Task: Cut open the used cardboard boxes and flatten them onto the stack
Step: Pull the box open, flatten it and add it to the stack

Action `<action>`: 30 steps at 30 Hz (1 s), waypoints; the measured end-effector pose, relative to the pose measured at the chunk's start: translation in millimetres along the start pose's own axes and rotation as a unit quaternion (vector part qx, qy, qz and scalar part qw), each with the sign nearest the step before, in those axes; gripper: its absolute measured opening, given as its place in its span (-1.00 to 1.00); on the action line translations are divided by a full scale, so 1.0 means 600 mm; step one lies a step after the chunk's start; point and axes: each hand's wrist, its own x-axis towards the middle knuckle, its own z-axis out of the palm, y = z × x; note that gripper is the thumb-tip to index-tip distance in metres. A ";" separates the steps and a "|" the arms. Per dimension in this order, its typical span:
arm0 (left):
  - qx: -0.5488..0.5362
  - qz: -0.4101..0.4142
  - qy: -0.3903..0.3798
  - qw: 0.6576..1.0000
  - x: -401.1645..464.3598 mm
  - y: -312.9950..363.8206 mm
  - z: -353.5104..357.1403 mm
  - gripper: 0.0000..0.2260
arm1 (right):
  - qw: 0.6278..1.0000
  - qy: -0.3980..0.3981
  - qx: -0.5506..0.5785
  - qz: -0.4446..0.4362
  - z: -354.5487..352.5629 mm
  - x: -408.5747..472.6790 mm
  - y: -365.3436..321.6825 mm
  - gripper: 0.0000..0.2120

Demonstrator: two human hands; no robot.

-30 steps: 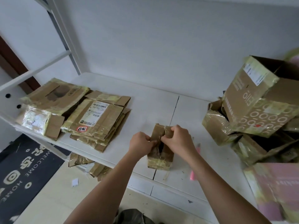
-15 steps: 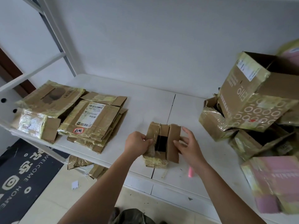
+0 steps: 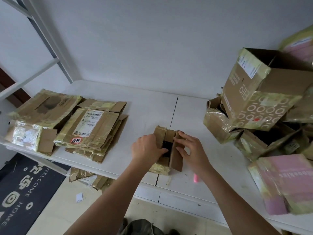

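Observation:
A small brown cardboard box [image 3: 176, 158] wrapped in yellowish tape stands near the front edge of the white table [image 3: 149, 106]. Its top flaps are spread apart and show a dark inside. My left hand [image 3: 146, 148] grips the left flap, with fingertips curled into the opening. Straight, spread fingers of my right hand [image 3: 191, 150] press on the right flap. Flattened boxes lie in a stack [image 3: 94, 133] at the table's left, with a second flattened pile [image 3: 42, 112] beside it. A pink cutter [image 3: 196, 178] lies on the table, partly hidden under my right wrist.
Unflattened boxes are heaped at the right [image 3: 254, 102], with a pink box [image 3: 288, 182] nearest me. Cardboard scraps [image 3: 84, 175] lie on the floor under the table's left end beside a dark doormat [image 3: 25, 187]. A white metal frame [image 3: 39, 31] rises at the left.
The box's top flaps, held together a second ago, have been pulled apart. My right hand let go of its grip and now lies flat on the right flap; my left reached into the opening.

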 end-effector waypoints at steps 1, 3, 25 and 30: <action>0.009 -0.004 -0.006 1.000 0.000 0.003 -0.002 -0.66 | 1.000 0.000 0.006 0.001 0.000 0.001 -0.003 -0.65; -0.006 -0.010 -0.010 1.000 -0.001 0.003 -0.004 -0.70 | 1.000 -0.006 0.014 0.006 0.000 0.003 -0.008 -0.65; -0.337 0.099 -0.043 0.935 0.007 -0.016 -0.068 -0.78 | 0.986 0.015 -0.163 0.019 -0.031 0.024 -0.051 -0.54; -0.399 0.006 0.015 0.917 0.006 -0.032 -0.052 -0.79 | 0.994 0.027 -0.016 0.102 -0.006 0.016 -0.053 -0.82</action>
